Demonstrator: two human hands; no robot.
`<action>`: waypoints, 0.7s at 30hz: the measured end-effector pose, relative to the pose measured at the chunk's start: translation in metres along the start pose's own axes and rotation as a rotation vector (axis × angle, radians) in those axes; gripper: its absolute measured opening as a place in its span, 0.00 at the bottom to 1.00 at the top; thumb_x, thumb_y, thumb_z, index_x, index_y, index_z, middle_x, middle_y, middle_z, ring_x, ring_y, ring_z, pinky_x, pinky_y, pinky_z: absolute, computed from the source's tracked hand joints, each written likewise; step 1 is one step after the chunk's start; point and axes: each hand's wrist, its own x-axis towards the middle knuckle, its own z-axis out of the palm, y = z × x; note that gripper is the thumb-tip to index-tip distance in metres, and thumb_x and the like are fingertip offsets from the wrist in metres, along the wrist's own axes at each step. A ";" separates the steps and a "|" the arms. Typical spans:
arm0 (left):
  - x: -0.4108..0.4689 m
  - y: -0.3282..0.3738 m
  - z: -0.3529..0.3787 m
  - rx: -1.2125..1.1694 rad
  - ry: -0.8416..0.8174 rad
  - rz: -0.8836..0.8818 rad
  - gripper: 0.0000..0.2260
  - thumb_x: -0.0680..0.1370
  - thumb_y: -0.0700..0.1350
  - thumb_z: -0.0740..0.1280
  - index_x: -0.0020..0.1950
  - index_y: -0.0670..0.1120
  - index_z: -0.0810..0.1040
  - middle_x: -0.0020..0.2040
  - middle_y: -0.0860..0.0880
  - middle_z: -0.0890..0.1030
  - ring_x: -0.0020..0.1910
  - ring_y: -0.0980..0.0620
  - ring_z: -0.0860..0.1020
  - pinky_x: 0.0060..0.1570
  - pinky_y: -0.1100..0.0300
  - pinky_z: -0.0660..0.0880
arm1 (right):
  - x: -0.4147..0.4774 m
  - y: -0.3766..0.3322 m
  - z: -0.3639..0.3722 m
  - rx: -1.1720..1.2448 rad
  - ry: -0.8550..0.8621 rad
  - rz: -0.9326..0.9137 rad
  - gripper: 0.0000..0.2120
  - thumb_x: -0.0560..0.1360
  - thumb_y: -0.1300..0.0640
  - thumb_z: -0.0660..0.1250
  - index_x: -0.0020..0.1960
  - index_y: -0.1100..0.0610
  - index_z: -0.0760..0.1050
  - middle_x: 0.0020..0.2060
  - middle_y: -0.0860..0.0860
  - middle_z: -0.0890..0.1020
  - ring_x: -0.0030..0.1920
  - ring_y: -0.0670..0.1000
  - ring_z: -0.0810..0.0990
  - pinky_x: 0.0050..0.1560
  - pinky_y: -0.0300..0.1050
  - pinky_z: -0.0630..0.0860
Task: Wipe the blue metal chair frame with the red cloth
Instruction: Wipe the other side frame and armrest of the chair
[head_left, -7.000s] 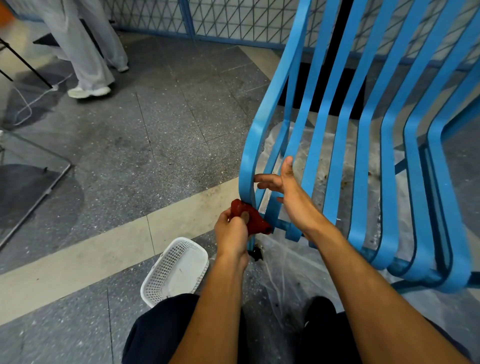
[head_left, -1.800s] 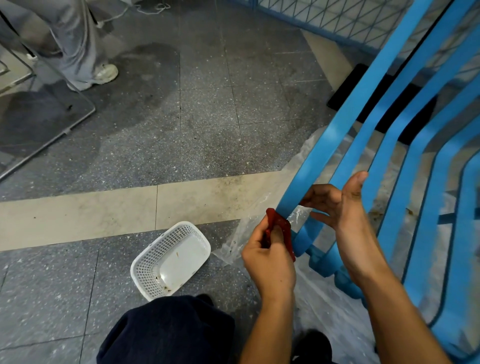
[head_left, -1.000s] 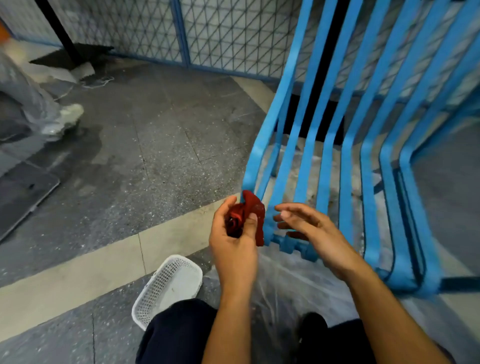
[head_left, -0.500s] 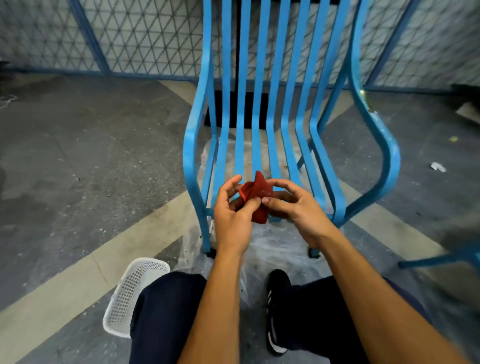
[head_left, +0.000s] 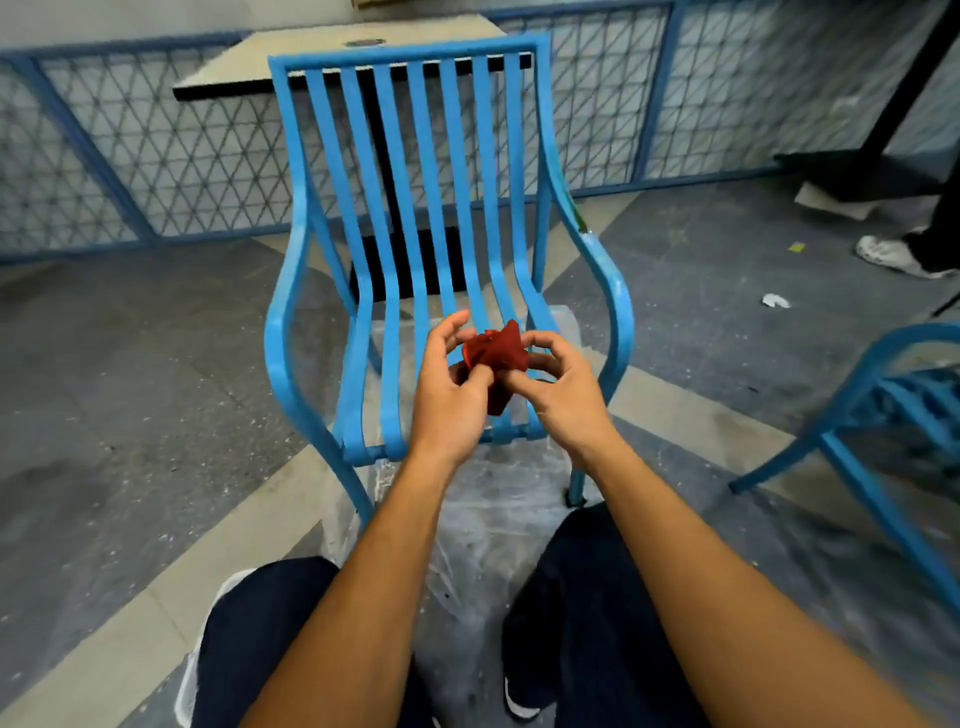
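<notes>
A person sits facing a blue metal chair (head_left: 395, 156), looking down past dark trousers (head_left: 260, 623) at both bare forearms. The chair stands upright and faces the viewer: its flat slats rise straight at the far side, then curve down and run toward the viewer as the seat. Curved armrests bound it on the left and right.

The left hand (head_left: 449, 395) and right hand (head_left: 558, 395) are close together over the near part of the seat. Both pinch a small crumpled red cloth (head_left: 496, 358) between thumb and fingertips. The cloth bunches between the hands, with its long axis running far to near. One corner points up and away toward the chair back, and a fold hangs down toward the viewer. Whether it touches the slats cannot be told.

A clear plastic sheet (head_left: 488, 509) lies on the floor under the chair and reaches to the knees. Grey floor (head_left: 130, 364) stretches wide to the left. On the right, a second blue chair (head_left: 883, 395) stands near, with a strip of floor between the two. Behind the chair are a table (head_left: 249, 67) and a mesh fence (head_left: 156, 156). Another person's white shoe (head_left: 888, 254) shows at far right.
</notes>
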 end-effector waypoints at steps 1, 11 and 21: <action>0.000 0.002 0.009 0.014 -0.027 0.015 0.24 0.78 0.30 0.61 0.72 0.48 0.70 0.66 0.47 0.76 0.44 0.69 0.80 0.42 0.72 0.75 | 0.001 0.001 -0.008 0.015 0.035 -0.019 0.17 0.73 0.65 0.74 0.60 0.59 0.77 0.55 0.58 0.84 0.56 0.52 0.83 0.47 0.33 0.78; 0.015 -0.017 0.078 0.085 -0.092 -0.027 0.11 0.82 0.53 0.63 0.64 0.56 0.77 0.63 0.54 0.79 0.63 0.52 0.78 0.68 0.46 0.72 | 0.012 0.043 -0.116 0.179 0.390 0.025 0.15 0.73 0.63 0.73 0.58 0.56 0.77 0.53 0.59 0.85 0.54 0.56 0.85 0.58 0.52 0.82; 0.049 -0.081 0.128 0.115 -0.256 -0.183 0.16 0.85 0.51 0.56 0.67 0.48 0.77 0.63 0.51 0.81 0.61 0.56 0.78 0.58 0.62 0.73 | 0.038 0.087 -0.157 -0.047 0.503 0.084 0.18 0.73 0.64 0.74 0.59 0.52 0.76 0.52 0.50 0.83 0.44 0.39 0.84 0.45 0.36 0.81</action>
